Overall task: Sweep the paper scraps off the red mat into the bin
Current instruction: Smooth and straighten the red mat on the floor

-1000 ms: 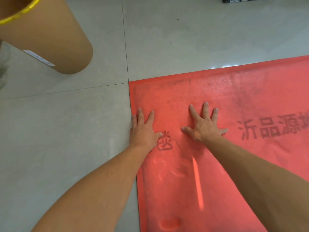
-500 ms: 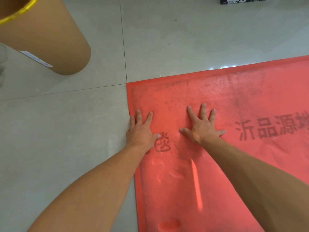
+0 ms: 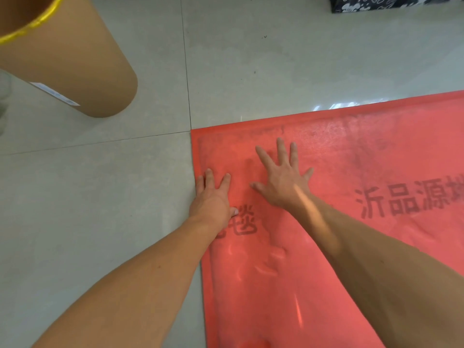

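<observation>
A red mat (image 3: 351, 151) with dark printed characters covers the floor at the right, its far left corner near the tile joint. My left hand (image 3: 213, 199) lies flat, fingers spread, on the mat's left edge. My right hand (image 3: 283, 179) is pressed flat on the mat just right of it, fingers spread and reaching further up. Neither hand holds anything. A tall brown cylindrical bin (image 3: 65, 61) with a gold rim stands at the upper left on the tiles. No paper scraps show on the mat.
Grey floor tiles (image 3: 100, 209) surround the mat on the left and beyond. A dark patterned box (image 3: 391, 2) sits at the top right edge. A few tiny dark specks (image 3: 263, 36) lie on the far tiles.
My right hand has slid further up the mat, away from me. My left hand stays at the mat's left edge.
</observation>
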A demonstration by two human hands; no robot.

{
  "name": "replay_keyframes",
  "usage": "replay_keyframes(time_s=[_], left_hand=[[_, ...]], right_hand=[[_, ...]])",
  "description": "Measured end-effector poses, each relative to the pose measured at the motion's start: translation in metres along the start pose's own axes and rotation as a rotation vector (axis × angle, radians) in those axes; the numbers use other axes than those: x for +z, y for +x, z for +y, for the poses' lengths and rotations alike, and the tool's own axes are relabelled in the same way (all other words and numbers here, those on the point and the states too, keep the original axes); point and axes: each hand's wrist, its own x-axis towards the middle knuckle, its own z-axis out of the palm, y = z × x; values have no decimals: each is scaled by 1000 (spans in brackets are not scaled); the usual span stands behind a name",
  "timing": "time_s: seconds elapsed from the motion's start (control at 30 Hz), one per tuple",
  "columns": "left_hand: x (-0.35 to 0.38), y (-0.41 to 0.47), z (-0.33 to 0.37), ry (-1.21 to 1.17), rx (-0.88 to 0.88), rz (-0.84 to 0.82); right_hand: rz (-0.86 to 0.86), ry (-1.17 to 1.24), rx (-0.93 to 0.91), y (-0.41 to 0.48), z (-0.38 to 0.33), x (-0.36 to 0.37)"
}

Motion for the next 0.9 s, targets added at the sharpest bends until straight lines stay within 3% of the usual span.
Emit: replay_keyframes(time_s=[0.27,0.57,0.8,0.9], left_hand=[[5,0,-4,-109,32,11],[0,-1,-8,-119,71,40],[-24,17,-30,-302,120,416],[-45,45,-33,-326,98,407]], right_hand=[[-98,-94,-104,56,-54,-25],[-205,-76,-41,80,-74,-3],[-178,-120,-57,82,-71,-3],[-180,-111,-58,83,-71,-1]])
